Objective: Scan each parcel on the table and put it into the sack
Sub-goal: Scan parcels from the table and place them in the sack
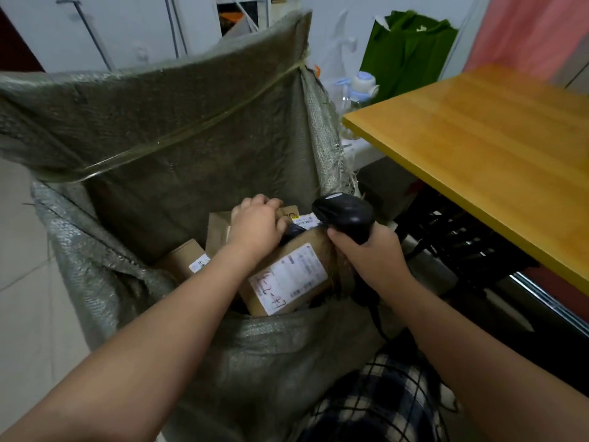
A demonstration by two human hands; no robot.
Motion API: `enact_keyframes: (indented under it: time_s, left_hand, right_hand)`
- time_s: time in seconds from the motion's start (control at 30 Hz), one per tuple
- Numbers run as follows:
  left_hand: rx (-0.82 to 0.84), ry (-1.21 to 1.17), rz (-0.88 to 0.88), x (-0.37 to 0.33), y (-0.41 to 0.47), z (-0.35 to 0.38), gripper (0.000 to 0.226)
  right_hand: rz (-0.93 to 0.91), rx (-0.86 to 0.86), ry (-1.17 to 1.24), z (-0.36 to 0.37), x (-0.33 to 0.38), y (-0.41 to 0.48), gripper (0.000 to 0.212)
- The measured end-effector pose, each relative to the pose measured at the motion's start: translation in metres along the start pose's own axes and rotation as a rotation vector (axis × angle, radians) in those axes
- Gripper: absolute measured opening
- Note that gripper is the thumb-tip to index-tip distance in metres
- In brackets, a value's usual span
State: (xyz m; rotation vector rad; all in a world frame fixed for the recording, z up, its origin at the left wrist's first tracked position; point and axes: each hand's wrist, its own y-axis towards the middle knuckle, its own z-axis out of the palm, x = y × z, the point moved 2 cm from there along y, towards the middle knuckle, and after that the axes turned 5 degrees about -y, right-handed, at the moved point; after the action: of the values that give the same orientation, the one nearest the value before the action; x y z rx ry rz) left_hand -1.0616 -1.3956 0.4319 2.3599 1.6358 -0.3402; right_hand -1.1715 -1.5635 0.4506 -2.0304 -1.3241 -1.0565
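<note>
A large grey-green woven sack [178,135] stands open in front of me. Several brown cardboard parcels lie inside it. The nearest parcel [287,275] carries a white label with red handwriting. Deep in the sack, my left hand [256,223] has its fingers curled over a small dark parcel [298,231] with a white label, lying on the boxes. My right hand [373,250] grips the handle of a black barcode scanner [345,215], whose head sits just right of that dark parcel. Another box [186,258] lies at the left of the pile.
A yellow wooden table [478,148] stands to the right, its visible top bare. Behind it are a green bag [408,49] and a plastic bottle [361,87]. Black crate-like frames [459,237] sit under the table. Tiled floor [19,250] shows at the left.
</note>
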Motion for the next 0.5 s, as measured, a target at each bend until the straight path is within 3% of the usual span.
enact_keyframes:
  time_s: [0.23,0.5]
  left_hand:
    - [-0.077,-0.229,0.234,-0.091,-0.021,-0.021,0.037]
    - [0.068,-0.296,0.529,-0.233,-0.045,-0.004,0.043]
  right_hand:
    - [0.037,-0.154,0.049,-0.079,-0.025,-0.031,0.025]
    - [0.117,-0.429,0.07,-0.208,-0.074,-0.096,0.019]
